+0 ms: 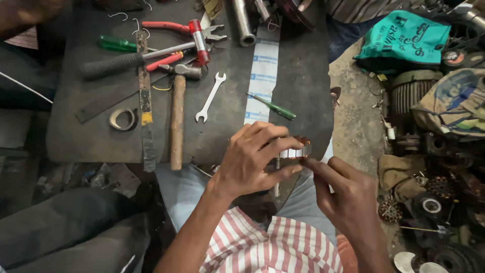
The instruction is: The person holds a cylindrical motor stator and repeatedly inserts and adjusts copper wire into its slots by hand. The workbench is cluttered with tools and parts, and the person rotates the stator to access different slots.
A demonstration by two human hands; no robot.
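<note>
My left hand (pixel 255 156) wraps around a small motor armature (pixel 298 150) with copper windings and pale slot insulation, held over the near edge of a dark work board (pixel 91 136). My right hand (pixel 346 194) pinches at the armature's right end with thumb and forefinger. A thin shaft (pixel 276 188) sticks down below the left hand. Most of the armature is hidden by the left fingers.
On the board lie a wooden-handled hammer (pixel 178 119), a spanner (pixel 210 97), a green screwdriver (pixel 275 107), red pliers (pixel 177 28), a metal file (pixel 145 106), a tape roll (pixel 123 119) and a white paper strip (pixel 261 76). Motor parts (pixel 434 197) and a teal bag (pixel 404 38) crowd the floor at right.
</note>
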